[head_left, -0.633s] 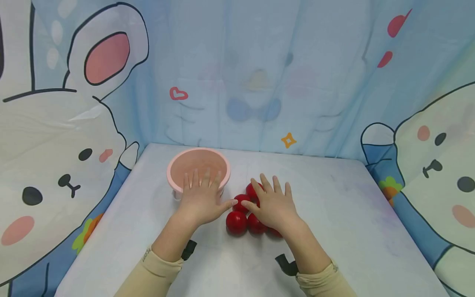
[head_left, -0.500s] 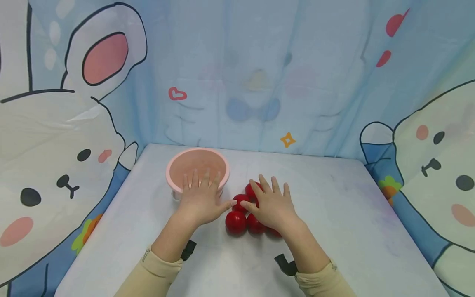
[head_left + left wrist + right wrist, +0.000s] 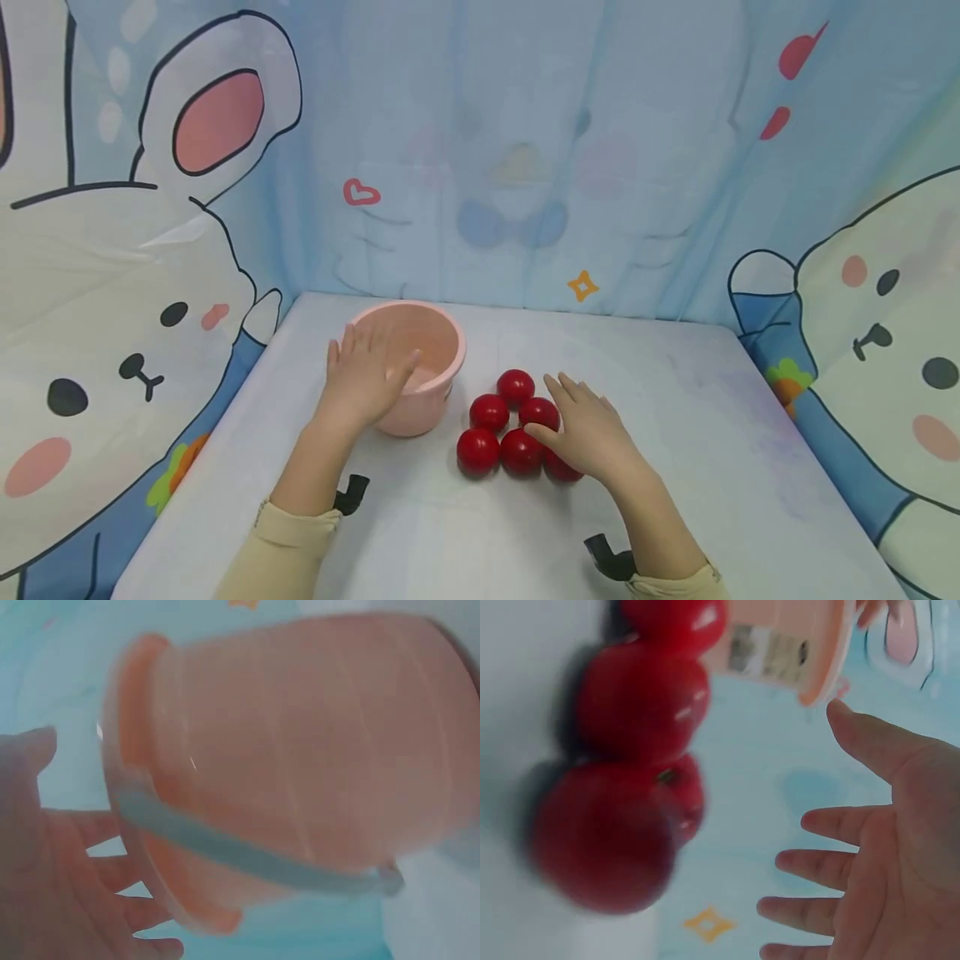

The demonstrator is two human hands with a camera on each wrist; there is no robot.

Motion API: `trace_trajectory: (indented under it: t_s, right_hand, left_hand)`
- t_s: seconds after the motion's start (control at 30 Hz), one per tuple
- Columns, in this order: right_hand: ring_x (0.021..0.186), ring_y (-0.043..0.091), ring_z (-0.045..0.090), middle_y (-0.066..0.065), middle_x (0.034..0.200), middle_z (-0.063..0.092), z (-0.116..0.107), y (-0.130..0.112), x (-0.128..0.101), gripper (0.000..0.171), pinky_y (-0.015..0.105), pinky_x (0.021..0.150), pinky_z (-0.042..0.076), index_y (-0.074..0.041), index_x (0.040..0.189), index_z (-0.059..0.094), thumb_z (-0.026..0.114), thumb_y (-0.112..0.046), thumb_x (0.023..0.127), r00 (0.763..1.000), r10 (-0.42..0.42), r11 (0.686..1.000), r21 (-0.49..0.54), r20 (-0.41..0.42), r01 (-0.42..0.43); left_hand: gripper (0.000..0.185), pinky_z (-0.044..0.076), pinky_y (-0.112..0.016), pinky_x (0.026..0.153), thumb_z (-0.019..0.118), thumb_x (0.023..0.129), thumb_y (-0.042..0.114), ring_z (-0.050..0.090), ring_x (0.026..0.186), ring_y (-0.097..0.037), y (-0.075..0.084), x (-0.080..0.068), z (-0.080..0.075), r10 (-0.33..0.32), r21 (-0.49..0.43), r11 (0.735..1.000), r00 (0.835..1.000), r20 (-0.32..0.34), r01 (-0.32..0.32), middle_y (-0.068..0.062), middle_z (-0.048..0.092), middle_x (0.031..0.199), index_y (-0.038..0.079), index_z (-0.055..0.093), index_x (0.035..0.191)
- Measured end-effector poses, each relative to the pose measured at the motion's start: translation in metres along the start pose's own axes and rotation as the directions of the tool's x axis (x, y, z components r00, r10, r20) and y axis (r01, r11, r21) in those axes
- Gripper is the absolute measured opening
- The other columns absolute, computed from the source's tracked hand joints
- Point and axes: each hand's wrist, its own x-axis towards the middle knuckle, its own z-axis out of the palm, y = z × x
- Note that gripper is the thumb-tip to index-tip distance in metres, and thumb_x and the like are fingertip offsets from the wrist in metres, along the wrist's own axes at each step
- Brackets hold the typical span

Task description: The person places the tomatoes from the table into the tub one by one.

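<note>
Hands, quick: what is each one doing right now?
Left hand: open, fingers straight at the pink bucket.
Right hand: open, holding nothing, over the red balls.

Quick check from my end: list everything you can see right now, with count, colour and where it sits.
bucket: one, pink with a pale band-like handle, on the table's left half, tilted, left of the red balls.
red balls: six visible, red, clustered in a triangle at the table's centre; one is partly hidden under the right hand.
table: one, pale bluish-white cover, bearing all of the above.
backdrop: one, light blue cloth with cartoon rabbits, a heart and a star, around three sides.
wrist straps: two, black, one at each wrist.
sleeves: two, beige, bottom edge of the head view.
left hand: one, fingers straight, against the bucket's rim.
right hand: one, fingers straight, over the balls' right side.
</note>
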Motion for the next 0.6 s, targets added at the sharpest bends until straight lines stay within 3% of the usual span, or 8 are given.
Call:
trace_trajectory:
  t_s: [0.13,0.23,0.33,0.43,0.6]
  right_hand:
    - [0.141,0.047,0.035,0.024,0.155,0.035,0.016,0.026,-0.005,0.091,0.068,0.106,0.038,-0.006,0.153,0.033,0.074,-0.048,0.083,0.998,0.04,0.991,0.125,0.042,-0.045]
    - [0.143,0.046,0.034,0.023,0.156,0.035,0.031,0.04,-0.01,0.094,0.066,0.104,0.041,-0.008,0.154,0.032,0.075,-0.05,0.082,0.991,0.088,0.967,0.232,0.098,-0.108]
    - [0.143,0.046,0.033,0.022,0.156,0.036,0.044,0.051,-0.012,0.097,0.066,0.105,0.04,-0.008,0.154,0.032,0.077,-0.051,0.079,0.985,0.122,0.945,0.291,0.121,-0.153]
    - [0.141,0.046,0.037,0.023,0.153,0.04,0.054,0.059,-0.013,0.097,0.066,0.103,0.041,-0.009,0.154,0.033,0.078,-0.05,0.078,0.984,0.139,0.932,0.321,0.107,-0.167]
    - [0.138,0.044,0.043,0.02,0.15,0.047,0.065,0.069,-0.013,0.093,0.063,0.1,0.046,-0.016,0.153,0.036,0.078,-0.052,0.078,0.983,0.156,0.903,0.388,0.1,-0.183]
  left_hand:
    - [0.079,0.007,-0.068,0.119,0.028,0.102,0.059,0.005,0.151,-0.049,-0.032,0.015,-0.005,-0.078,-0.163,0.985,0.994,-0.08,0.064,-0.024,0.013,0.163,0.007,0.016,0.158]
    - [0.077,0.013,-0.067,0.119,0.032,0.102,0.055,0.009,0.151,-0.047,-0.05,0.022,-0.002,-0.161,-0.347,0.93,0.984,-0.075,0.125,-0.023,0.01,0.164,0.009,0.01,0.159]
    - [0.074,0.019,-0.064,0.119,0.033,0.103,0.053,0.014,0.152,-0.042,-0.061,0.023,0.005,-0.238,-0.523,0.829,0.971,-0.01,0.198,-0.016,0.01,0.166,0.018,0.003,0.16]
    - [0.068,0.015,-0.061,0.121,0.033,0.103,0.048,0.012,0.154,-0.036,-0.065,0.024,0.013,-0.294,-0.657,0.707,0.954,0.064,0.262,-0.007,0.011,0.167,0.027,0.003,0.16]
    - [0.063,0.008,-0.056,0.124,0.038,0.102,0.035,0.004,0.156,-0.023,-0.065,0.025,0.027,-0.344,-0.821,0.499,0.933,0.106,0.278,0.006,0.009,0.167,0.038,0.01,0.158]
